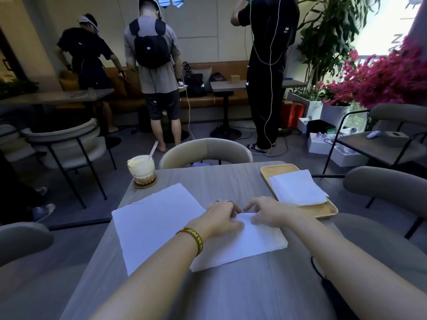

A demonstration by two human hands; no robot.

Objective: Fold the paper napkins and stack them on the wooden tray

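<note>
Left hand [221, 219]: lies on the middle of the tabletop [231, 292], fingers curled down at the far edge of the napkin [254, 241].
Left grip: closed to a pinch on that far edge; rings show on two fingers.
Right hand [268, 212]: just beside the left one, the fingertips of the two nearly meeting over the same edge.
Right grip: thumb and curled fingers pinch the napkin's far edge. The hand is a little blurred, so the exact hold of each finger cannot be told.
Napkin: white and flat on the tabletop under both hands, with its right edge looking layered.
Open sheet [157, 225]: a larger white sheet spread flat to the left, meeting the napkin under the left forearm. Whether the two are one piece or separate cannot be told.
Stack of napkins [298, 188]: folded white squares piled on the wooden tray [277, 169], slightly fanned, covering most of its near half.
Wooden tray: at the right edge of the tabletop, near the right hand but apart from it.
Wristband [194, 239]: dark with yellow lettering, on the left wrist.
Glass [141, 168]: a pale drink with a straw [153, 148], standing on a round coaster [145, 184] at the far left corner.
Chair [205, 150]: padded back, tucked in at the far side.
People [153, 65]: three stand beyond, backs turned.
</note>
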